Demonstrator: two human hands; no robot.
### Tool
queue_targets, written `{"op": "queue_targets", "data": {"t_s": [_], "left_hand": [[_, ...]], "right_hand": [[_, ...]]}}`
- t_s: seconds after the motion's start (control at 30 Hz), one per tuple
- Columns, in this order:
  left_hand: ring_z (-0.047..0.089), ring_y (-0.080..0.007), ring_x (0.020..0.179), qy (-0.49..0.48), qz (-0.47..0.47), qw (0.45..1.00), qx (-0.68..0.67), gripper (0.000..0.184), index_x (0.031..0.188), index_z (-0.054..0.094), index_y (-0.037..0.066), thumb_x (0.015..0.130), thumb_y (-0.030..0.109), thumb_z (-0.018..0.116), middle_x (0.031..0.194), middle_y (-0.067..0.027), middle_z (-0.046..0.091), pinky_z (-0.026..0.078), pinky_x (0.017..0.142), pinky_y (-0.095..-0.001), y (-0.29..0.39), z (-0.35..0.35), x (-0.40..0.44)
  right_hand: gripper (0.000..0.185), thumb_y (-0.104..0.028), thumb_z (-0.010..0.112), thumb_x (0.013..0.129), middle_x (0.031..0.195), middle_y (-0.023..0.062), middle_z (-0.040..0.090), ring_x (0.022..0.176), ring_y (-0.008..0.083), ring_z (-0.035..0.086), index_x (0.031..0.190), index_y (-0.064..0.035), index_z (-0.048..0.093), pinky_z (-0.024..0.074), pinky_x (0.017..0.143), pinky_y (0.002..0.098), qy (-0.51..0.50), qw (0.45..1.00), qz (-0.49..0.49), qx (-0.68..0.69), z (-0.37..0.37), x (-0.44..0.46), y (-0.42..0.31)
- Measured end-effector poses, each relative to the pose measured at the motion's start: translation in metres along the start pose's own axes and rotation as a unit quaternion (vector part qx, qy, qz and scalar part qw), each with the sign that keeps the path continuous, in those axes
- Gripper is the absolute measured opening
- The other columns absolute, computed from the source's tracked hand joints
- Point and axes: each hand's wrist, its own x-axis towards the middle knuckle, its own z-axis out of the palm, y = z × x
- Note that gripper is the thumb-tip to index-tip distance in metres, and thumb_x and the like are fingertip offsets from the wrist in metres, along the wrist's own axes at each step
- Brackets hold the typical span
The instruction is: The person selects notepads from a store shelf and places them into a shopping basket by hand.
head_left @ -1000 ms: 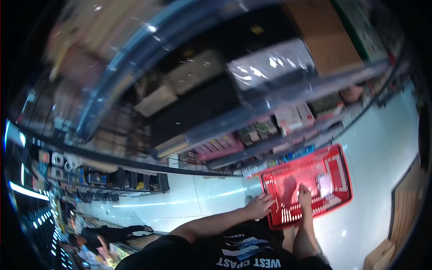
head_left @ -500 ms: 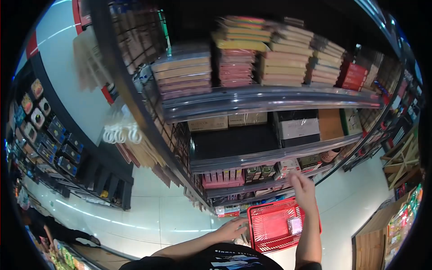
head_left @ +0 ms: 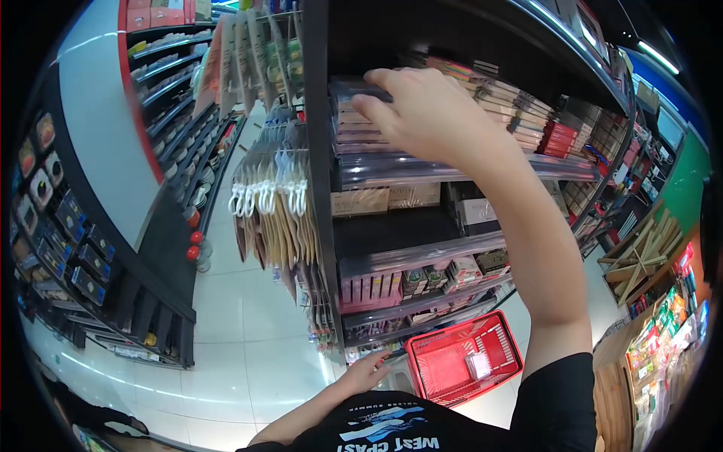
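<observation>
My right hand [head_left: 422, 109] is raised to the upper shelf, thumb and forefinger apart, over the leftmost stack of wrapped notebooks [head_left: 358, 126]. Nothing shows between its fingers; the other fingertips are out of sight. Low in the view, my left hand [head_left: 367, 374] is closed round a dark bar that looks like the handle of the red basket [head_left: 422, 377], just left of the basket's rim. Inside the basket lies a small clear-wrapped pack [head_left: 478, 365].
Hanging packs with white hooks [head_left: 263, 197] are left of the shelf's upright [head_left: 320, 188]. A black display rack [head_left: 143, 301] stands at the left. Boxed notebooks [head_left: 361, 201] fill part of the middle shelf. On the right are a wooden crate [head_left: 614, 399] and bagged goods [head_left: 666, 339].
My right hand has risen from above the basket to the stack on the upper shelf. The view has turned, and more of the left aisle shows.
</observation>
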Motion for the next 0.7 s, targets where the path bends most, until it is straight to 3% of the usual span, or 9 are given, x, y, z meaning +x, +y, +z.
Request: {"op": "queue_targets", "data": {"t_s": [0.03, 0.1, 0.23, 0.3, 0.4, 0.47, 0.63, 0.7], "left_hand": [[0.063, -0.0287, 0.092, -0.002, 0.001, 1.0, -0.004, 0.049, 0.132, 0.049, 0.002, 0.091, 0.027, 0.06, 0.111, -0.0198, 0.063, 0.05, 0.082, -0.0367, -0.003, 0.0, -0.003], [0.061, -0.0223, 0.087, 0.002, 0.027, 1.0, -0.012, 0.047, 0.133, 0.049, 0.001, 0.093, 0.024, 0.059, 0.105, -0.016, 0.063, 0.049, 0.078, -0.0326, -0.003, -0.006, -0.006], [0.062, -0.0216, 0.093, -0.013, 0.023, 0.999, -0.031, 0.049, 0.134, 0.048, -0.001, 0.094, 0.026, 0.058, 0.111, -0.0164, 0.063, 0.049, 0.081, -0.0323, -0.004, -0.012, -0.009], [0.062, -0.0208, 0.092, -0.013, 0.034, 0.999, -0.031, 0.05, 0.134, 0.047, -0.001, 0.095, 0.027, 0.057, 0.111, -0.0159, 0.063, 0.049, 0.082, -0.0321, -0.009, -0.012, -0.009], [0.063, -0.0205, 0.092, -0.032, 0.02, 0.999, -0.026, 0.05, 0.135, 0.047, -0.001, 0.095, 0.027, 0.057, 0.111, -0.0158, 0.064, 0.049, 0.082, -0.0322, -0.011, -0.013, -0.009], [0.063, -0.0263, 0.089, -0.015, 0.016, 0.999, -0.045, 0.048, 0.131, 0.049, 0.002, 0.093, 0.028, 0.059, 0.101, -0.0175, 0.065, 0.05, 0.081, -0.0357, -0.012, -0.012, -0.009], [0.064, -0.0245, 0.088, -0.036, 0.007, 0.998, -0.056, 0.048, 0.132, 0.049, 0.002, 0.093, 0.029, 0.059, 0.102, -0.0166, 0.065, 0.05, 0.081, -0.034, -0.005, -0.021, -0.008], [0.064, -0.0227, 0.088, -0.032, 0.024, 0.998, -0.046, 0.048, 0.132, 0.048, 0.002, 0.093, 0.028, 0.059, 0.103, -0.0158, 0.064, 0.05, 0.081, -0.033, -0.005, -0.026, -0.003]], "right_hand": [[0.047, -0.043, 0.05, 0.092, 0.088, 0.022, 0.068, 0.085, 0.0354, 0.067, 0.098, -0.0002, 0.069, 0.0526, 0.08, 0.0458, -0.004, 1.0, 0.0, -0.002, 0.002, 0.009, -0.003], [0.056, -0.053, 0.048, 0.09, 0.086, 0.0216, 0.069, 0.087, 0.0336, 0.068, 0.093, -0.0025, 0.072, 0.0532, 0.083, 0.0428, -0.181, 0.974, 0.127, -0.042, 0.0, 0.026, -0.014], [0.063, -0.061, 0.048, 0.085, 0.09, 0.0215, 0.069, 0.093, 0.0323, 0.068, 0.09, -0.0034, 0.074, 0.053, 0.085, 0.0416, -0.252, 0.95, 0.163, -0.08, 0.001, 0.042, -0.032], [0.063, -0.061, 0.052, 0.083, 0.099, 0.0217, 0.068, 0.1, 0.0321, 0.066, 0.1, -0.0049, 0.073, 0.0523, 0.088, 0.0421, -0.298, 0.925, 0.226, -0.056, 0.004, 0.045, -0.037], [0.063, -0.06, 0.054, 0.082, 0.108, 0.0215, 0.066, 0.105, 0.0318, 0.065, 0.108, -0.0046, 0.069, 0.0516, 0.089, 0.0422, -0.271, 0.933, 0.226, -0.072, 0.01, 0.043, -0.036], [0.065, -0.06, 0.055, 0.081, 0.11, 0.0212, 0.066, 0.106, 0.0322, 0.064, 0.111, -0.0038, 0.068, 0.0511, 0.091, 0.0419, -0.257, 0.937, 0.228, -0.07, 0.011, 0.039, -0.034], [0.072, -0.06, 0.06, 0.077, 0.116, 0.0212, 0.064, 0.11, 0.034, 0.062, 0.118, -0.0012, 0.063, 0.0492, 0.094, 0.042, -0.235, 0.95, 0.205, -0.034, 0.003, 0.031, -0.025], [0.081, -0.056, 0.061, 0.074, 0.12, 0.025, 0.061, 0.112, 0.0376, 0.06, 0.133, -0.0013, 0.052, 0.0468, 0.097, 0.043, -0.225, 0.955, 0.192, -0.003, 0.001, 0.026, -0.023]]}}
